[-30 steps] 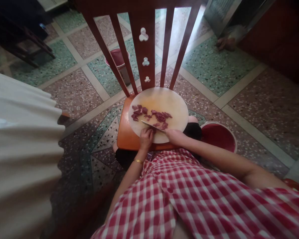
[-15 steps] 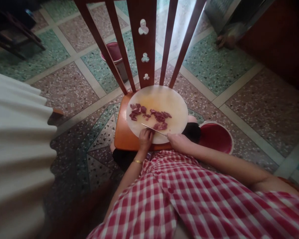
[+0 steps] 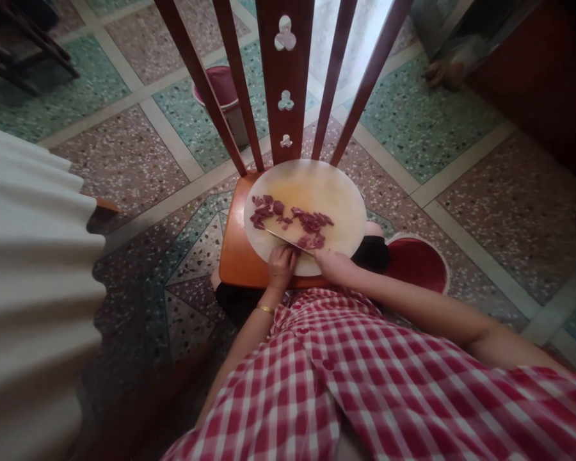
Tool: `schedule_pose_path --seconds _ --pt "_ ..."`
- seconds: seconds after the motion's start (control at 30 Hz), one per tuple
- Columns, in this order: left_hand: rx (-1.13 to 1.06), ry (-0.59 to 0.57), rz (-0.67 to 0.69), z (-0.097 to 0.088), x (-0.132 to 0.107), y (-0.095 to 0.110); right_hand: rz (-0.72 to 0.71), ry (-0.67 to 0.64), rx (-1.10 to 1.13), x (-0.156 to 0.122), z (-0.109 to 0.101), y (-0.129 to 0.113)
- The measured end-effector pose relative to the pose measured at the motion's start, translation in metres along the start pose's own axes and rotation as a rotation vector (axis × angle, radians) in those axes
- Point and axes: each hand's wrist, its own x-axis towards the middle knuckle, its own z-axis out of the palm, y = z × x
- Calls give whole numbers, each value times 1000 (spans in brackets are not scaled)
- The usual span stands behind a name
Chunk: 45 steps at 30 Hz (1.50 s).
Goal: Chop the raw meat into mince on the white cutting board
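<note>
A round pale cutting board (image 3: 336, 186) lies on the seat of a wooden chair (image 3: 240, 256). Dark red pieces of raw meat (image 3: 312, 220) are spread over it in loose clusters. My right hand (image 3: 335, 266) is closed round the handle of a knife (image 3: 288, 241), whose blade slants up to the left across the near part of the board. At the board's near left edge, my left hand (image 3: 282, 264) has its fingers curled down beside the blade. They press on a piece of meat that is mostly hidden under them and the knife.
The chair's slatted back (image 3: 284, 83) rises beyond the board. A red-lined bucket (image 3: 223, 89) stands on the tiled floor behind it, and a red basin (image 3: 417, 264) sits right of my leg. Pale pleated cloth (image 3: 33, 288) hangs at the left.
My right hand and the knife have shifted slightly left, and the blade tip reaches further left over the board. My left hand stays at the near edge. The whole view has shifted a little.
</note>
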Motion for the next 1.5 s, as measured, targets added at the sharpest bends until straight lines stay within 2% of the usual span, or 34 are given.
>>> schedule_pose_path --seconds 0.1,0.17,0.37,0.5,0.6,0.7,0.77,0.93,1.17,1.37,1.5 --pt "16 2 -16 0 1 -1 -45 69 22 20 -5 -14" --pt "22 1 -34 0 3 -1 -58 89 37 22 -5 -13" --pt "-51 -8 -147 -3 22 -3 72 53 67 -11 5 24" --pt "-99 65 -262 -7 24 -4 89 80 35 -25 0 23" --pt "-80 73 -154 -11 12 -4 62 85 7 -29 -3 12" --pt "-38 16 -5 -13 -1 -3 19 90 -15 -32 -3 6" --pt "5 4 35 -11 -5 -3 6 82 -24 -35 0 6" --pt "34 2 73 -3 -4 -6 -3 71 -16 -31 5 5" --pt "22 -3 59 -1 -2 -7 -76 87 12 11 -11 -19" --pt "22 -14 82 -2 -3 -5 20 -21 10 -9 2 0" --pt "26 -1 71 -2 -3 -4 -6 34 26 3 1 -7"
